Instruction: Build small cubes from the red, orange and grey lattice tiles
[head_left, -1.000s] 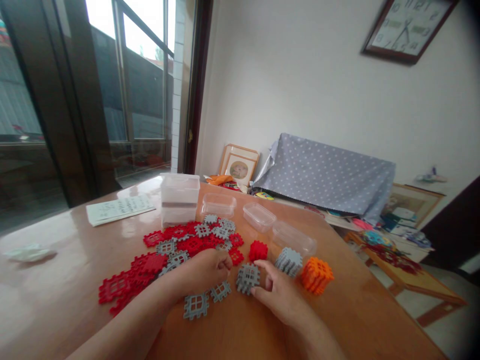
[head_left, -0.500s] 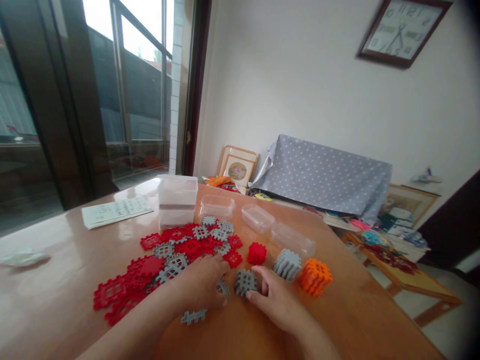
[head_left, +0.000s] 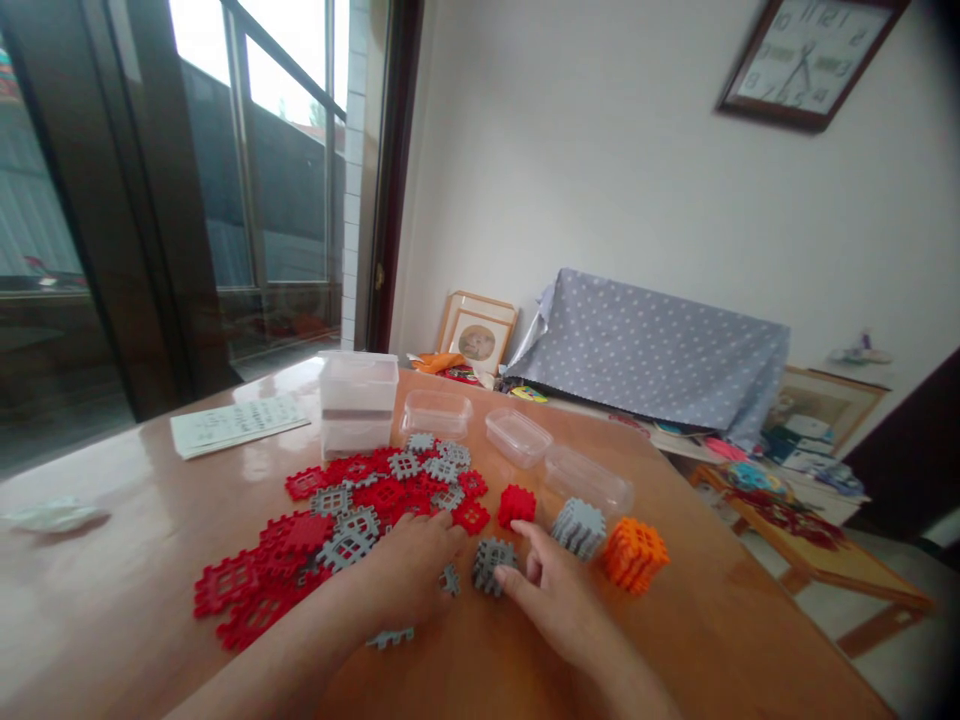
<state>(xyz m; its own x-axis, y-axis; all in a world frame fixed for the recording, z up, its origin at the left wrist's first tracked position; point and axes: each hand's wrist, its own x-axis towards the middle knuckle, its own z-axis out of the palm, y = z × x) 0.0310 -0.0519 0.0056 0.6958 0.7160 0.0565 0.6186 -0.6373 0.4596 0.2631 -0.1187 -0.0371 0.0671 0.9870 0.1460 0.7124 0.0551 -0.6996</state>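
My left hand (head_left: 409, 578) is curled, knuckles up, and pinches a small grey grid tile (head_left: 450, 580) that stands on edge at its fingertips. My right hand (head_left: 553, 597) grips a grey piece made of joined tiles (head_left: 491, 562) between thumb and fingers, just right of that tile. A single grey tile (head_left: 390, 637) lies flat below my left wrist. A spread of red and grey tiles (head_left: 345, 515) covers the wooden table (head_left: 750, 640) to the left. Three finished cubes stand in a row: red (head_left: 516, 505), grey (head_left: 577, 527) and orange (head_left: 634, 553).
Clear plastic boxes stand behind the tiles: a stacked pair (head_left: 358, 402) and three shallow ones (head_left: 436, 412), (head_left: 519, 436), (head_left: 587, 480). A printed sheet (head_left: 238, 422) and a crumpled white scrap (head_left: 52, 515) lie at left. The table's right edge drops to a cluttered floor.
My left hand has lifted one of the two flat grey tiles onto its edge and brought it toward the grey piece. My right hand has stayed on that piece.
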